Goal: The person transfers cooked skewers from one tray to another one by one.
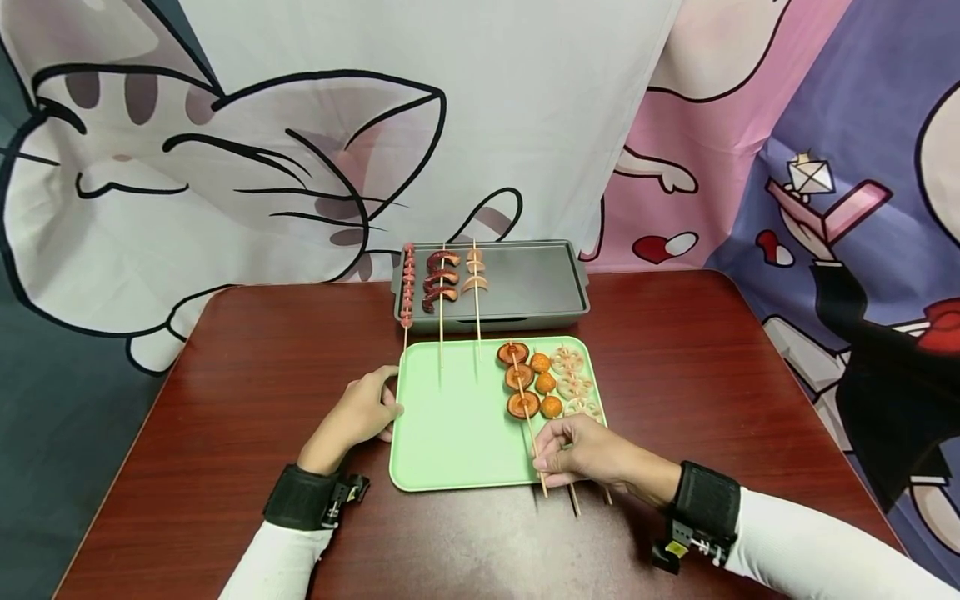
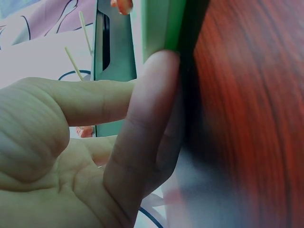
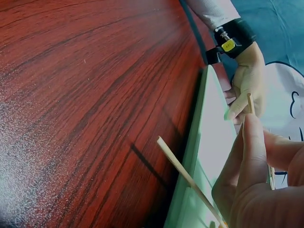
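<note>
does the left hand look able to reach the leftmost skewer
Probably yes: the left hand is close to the leftmost skewer with nothing visible in between, though it holds the green tray.

Curtained work corner: cartoon-printed cloths (image 1: 525, 125) behind table (image 1: 300, 337)

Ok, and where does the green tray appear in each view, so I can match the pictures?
Head: the green tray lies just below the picture's centre.
Left wrist: only part of the green tray shows, at the top near the middle.
Right wrist: the green tray is a slanting strip right of centre, rising from the bottom edge.
Shared landmark: the left hand, beside the tray in all three.
</note>
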Tool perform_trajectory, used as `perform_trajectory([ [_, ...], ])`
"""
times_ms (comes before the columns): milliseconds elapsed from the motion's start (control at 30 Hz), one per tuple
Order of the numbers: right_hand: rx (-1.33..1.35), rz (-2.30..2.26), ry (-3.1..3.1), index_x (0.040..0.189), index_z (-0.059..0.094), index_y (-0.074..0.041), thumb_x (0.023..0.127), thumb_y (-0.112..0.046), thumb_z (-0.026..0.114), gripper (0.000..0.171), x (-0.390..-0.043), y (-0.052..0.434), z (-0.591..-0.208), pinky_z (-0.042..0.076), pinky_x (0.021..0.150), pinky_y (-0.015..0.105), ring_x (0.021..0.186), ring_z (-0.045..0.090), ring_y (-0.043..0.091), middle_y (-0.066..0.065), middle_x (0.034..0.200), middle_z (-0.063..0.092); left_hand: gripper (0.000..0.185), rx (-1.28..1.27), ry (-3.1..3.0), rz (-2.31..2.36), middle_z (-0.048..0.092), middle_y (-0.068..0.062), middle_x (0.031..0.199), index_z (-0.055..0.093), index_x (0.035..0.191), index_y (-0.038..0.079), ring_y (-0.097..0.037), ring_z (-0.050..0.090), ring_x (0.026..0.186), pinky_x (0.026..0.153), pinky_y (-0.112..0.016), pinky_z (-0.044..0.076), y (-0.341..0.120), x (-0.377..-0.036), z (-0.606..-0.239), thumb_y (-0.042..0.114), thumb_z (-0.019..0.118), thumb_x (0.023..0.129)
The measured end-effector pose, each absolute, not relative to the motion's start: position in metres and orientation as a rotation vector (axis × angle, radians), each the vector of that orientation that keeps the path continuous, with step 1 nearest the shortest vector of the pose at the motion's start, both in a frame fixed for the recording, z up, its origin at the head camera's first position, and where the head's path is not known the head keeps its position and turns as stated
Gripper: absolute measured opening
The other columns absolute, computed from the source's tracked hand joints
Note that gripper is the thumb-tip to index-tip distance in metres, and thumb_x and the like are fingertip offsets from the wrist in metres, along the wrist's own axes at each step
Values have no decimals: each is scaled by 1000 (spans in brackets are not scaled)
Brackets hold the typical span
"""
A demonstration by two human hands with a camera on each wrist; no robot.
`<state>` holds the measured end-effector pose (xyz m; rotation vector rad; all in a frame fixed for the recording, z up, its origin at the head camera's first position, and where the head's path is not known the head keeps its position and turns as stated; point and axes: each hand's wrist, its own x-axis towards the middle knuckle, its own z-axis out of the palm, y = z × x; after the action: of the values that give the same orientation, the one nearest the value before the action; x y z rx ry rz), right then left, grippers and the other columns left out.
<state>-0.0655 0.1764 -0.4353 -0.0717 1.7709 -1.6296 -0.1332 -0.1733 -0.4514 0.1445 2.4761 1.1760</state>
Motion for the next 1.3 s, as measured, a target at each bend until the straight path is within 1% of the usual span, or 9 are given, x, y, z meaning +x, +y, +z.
perform_trajectory([
  [167, -40, -1624, 1777, 99, 63, 11, 91, 10, 69, 9, -67, 175, -438, 65, 75, 27, 74, 69, 11, 6, 81, 63, 62, 140, 2472, 1176, 56, -12, 80, 39, 152, -4, -20, 66, 55, 55, -33, 62, -173, -133, -451, -4, 64, 96],
  [300, -47, -1589, 1820, 97, 66, 10, 91, 8, 72, 9, -68, 174, -438, 65, 73, 25, 72, 70, 10, 5, 81, 65, 61, 144, 2473, 1176, 56, -12, 80, 39, 152, -4, -20, 66, 56, 54, -33, 62, -173, -132, -450, -4, 64, 96],
  [500, -113, -1495, 1912, 94, 69, 9, 90, 4, 75, 9, -71, 174, -438, 65, 66, 26, 65, 71, 9, 5, 77, 69, 61, 146, 2472, 1174, 55, -12, 80, 40, 152, -5, -21, 66, 56, 55, -34, 62, -173, -132, -450, -4, 64, 96],
  [667, -161, -1403, 1972, 92, 72, 7, 92, -3, 75, 10, -74, 175, -439, 64, 57, 26, 55, 68, 8, 11, 75, 71, 60, 150, 2473, 1173, 55, -12, 79, 40, 152, -4, -21, 66, 56, 55, -34, 62, -174, -132, -450, -4, 64, 96],
  [767, -199, -1330, 2019, 90, 74, 4, 93, -7, 76, 11, -76, 177, -439, 61, 50, 25, 48, 64, 6, 13, 74, 73, 60, 152, 2472, 1175, 55, -12, 79, 40, 152, -5, -21, 66, 57, 55, -34, 62, -174, -132, -450, -4, 64, 96],
  [1000, -290, -1212, 2118, 82, 78, -4, 93, -12, 77, 13, -80, 180, -441, 49, 38, 19, 38, 55, 2, 9, 70, 75, 62, 147, 2474, 1164, 56, -12, 81, 38, 153, -4, -21, 65, 58, 55, -33, 62, -173, -133, -450, -4, 64, 97],
  [1167, -325, -1183, 2156, 80, 80, -8, 91, -14, 79, 12, -80, 180, -442, 40, 36, 14, 35, 52, 1, 8, 72, 76, 62, 149, 2476, 1164, 57, -12, 81, 38, 153, -5, -20, 65, 58, 55, -33, 62, -173, -133, -449, -4, 64, 97],
  [1300, -330, -1169, 2176, 81, 81, -9, 90, -13, 80, 10, -81, 179, -444, 40, 36, 14, 34, 52, 1, 6, 73, 77, 61, 146, 2476, 1167, 56, -12, 81, 39, 152, -4, -20, 65, 57, 55, -33, 62, -172, -133, -450, -4, 64, 97],
])
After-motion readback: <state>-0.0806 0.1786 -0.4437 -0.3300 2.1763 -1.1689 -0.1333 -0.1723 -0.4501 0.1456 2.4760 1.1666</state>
